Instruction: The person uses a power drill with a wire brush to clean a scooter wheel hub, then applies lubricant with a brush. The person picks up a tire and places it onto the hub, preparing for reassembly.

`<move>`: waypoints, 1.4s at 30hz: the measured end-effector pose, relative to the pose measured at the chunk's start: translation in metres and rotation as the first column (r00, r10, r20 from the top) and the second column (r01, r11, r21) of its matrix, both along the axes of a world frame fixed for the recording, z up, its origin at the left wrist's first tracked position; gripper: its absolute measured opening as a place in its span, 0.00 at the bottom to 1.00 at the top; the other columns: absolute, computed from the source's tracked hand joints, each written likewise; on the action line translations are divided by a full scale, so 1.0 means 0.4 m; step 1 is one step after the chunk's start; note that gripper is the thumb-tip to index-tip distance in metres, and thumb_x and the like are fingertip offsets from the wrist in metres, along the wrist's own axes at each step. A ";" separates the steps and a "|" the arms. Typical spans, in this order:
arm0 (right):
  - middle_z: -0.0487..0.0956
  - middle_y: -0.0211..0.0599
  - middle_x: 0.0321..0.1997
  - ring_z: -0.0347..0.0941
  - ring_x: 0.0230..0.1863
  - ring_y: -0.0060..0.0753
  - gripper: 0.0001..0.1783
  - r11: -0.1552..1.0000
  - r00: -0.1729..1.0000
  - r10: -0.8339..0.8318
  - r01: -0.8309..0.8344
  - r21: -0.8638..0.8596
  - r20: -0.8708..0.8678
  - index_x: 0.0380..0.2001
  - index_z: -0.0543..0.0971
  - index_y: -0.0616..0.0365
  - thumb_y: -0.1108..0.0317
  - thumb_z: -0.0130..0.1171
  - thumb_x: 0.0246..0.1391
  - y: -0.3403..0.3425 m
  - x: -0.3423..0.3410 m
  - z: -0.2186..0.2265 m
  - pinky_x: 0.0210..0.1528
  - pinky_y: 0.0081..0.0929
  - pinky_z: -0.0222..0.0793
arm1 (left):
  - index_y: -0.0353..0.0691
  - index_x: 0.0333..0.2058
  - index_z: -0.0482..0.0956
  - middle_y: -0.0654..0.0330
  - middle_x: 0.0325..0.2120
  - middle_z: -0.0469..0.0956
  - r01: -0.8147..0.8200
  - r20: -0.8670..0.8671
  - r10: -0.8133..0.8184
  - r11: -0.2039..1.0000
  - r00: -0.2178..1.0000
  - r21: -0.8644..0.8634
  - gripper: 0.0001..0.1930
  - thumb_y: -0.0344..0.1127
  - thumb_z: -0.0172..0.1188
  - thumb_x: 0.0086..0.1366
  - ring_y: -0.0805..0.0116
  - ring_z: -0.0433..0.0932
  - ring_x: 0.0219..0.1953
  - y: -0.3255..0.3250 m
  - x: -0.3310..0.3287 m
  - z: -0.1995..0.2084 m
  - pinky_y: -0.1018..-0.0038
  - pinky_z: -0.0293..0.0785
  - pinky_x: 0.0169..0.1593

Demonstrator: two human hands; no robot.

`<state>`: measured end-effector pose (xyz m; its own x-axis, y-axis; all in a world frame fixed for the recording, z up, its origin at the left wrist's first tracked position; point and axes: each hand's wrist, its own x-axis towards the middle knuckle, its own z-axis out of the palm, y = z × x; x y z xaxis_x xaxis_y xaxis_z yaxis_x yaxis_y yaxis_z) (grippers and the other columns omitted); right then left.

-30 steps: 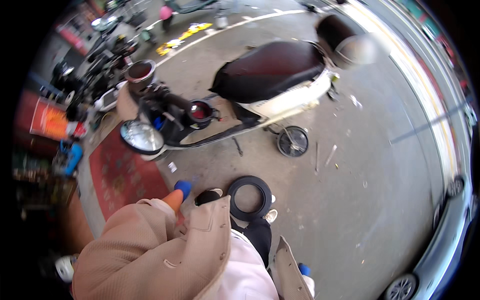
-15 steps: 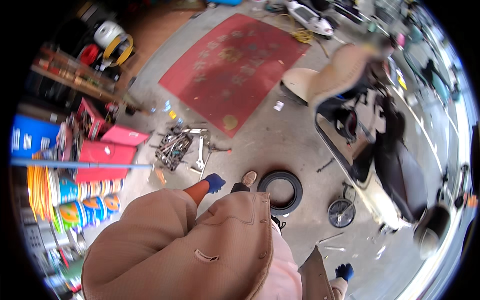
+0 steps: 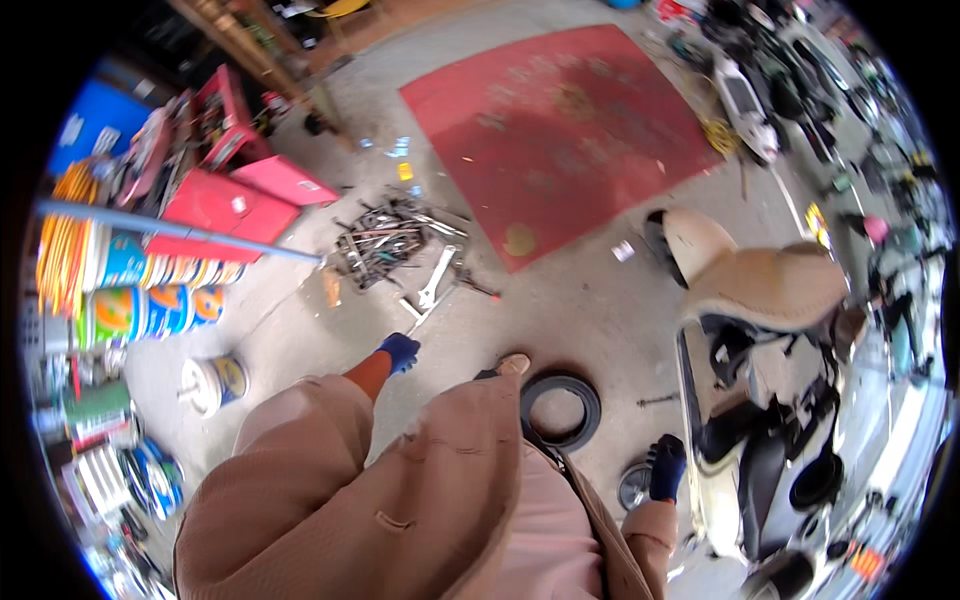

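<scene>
My left hand (image 3: 400, 353), in a dark blue glove, hangs at my side with its fingers loosely apart and nothing seen in it. Below it on the floor, a pile of metal tools (image 3: 385, 245) lies beside a large silver wrench (image 3: 437, 277). My right hand (image 3: 667, 466), gloved the same way, is held out with loosely bent fingers and appears to hold nothing. It partly covers a small spoked wheel (image 3: 633, 487) on the floor. A black tyre (image 3: 590, 410) lies flat by my shoe (image 3: 515, 364).
A partly stripped beige scooter (image 3: 765, 290) stands at the right. Red tool cases (image 3: 215, 215) and paint buckets (image 3: 165, 310) line the left, crossed by a blue pole (image 3: 180, 225). A red mat (image 3: 570, 150) covers floor ahead; more scooters (image 3: 745, 105) stand at the far right.
The view has turned, so tools, mat and scooter sit further right. My right hand has come forward and now overlaps the small wheel. My left hand still hangs near the tools.
</scene>
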<state>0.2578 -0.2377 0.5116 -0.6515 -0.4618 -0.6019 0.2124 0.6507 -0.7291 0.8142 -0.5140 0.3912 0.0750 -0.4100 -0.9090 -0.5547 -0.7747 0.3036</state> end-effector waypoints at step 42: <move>0.77 0.43 0.23 0.73 0.18 0.39 0.11 -0.390 -0.441 -0.858 0.893 0.224 0.263 0.38 0.76 0.63 0.66 0.54 0.57 1.929 0.520 -0.357 0.18 0.38 0.70 | 0.40 0.32 0.77 0.62 0.19 0.75 0.785 -0.440 -0.897 0.295 0.032 -0.545 0.05 0.35 0.58 0.62 0.73 0.72 0.17 1.584 -2.297 0.224 0.74 0.69 0.22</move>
